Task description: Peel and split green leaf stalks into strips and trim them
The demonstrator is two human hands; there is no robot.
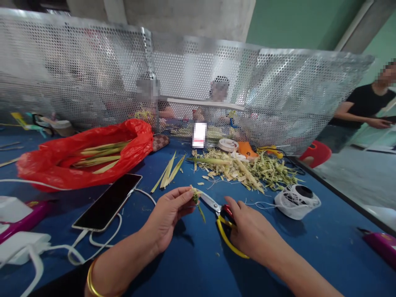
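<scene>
Pinched between the fingertips of my left hand (171,214) is a small woven piece of green leaf (195,194), with one thin strip hanging down from it. My right hand (250,227) grips a pair of scissors (213,203) with red and yellow handles. Their blades point left and reach the woven piece at its upper edge; I cannot tell whether they touch it. Behind my hands lie a few loose leaf strips (168,172) and a heap of dried leaf scraps and small knotted pieces (235,167). A spool of white thread (297,201) stands right of my right hand.
A red plastic bag (62,167) of long leaves sits at the left. In front of it a black-screened phone (108,202) lies with a white cable attached. Purple-handled tools (379,243) lie at both sides. A perforated metal screen (198,78) closes off the back; a person (368,105) stands right.
</scene>
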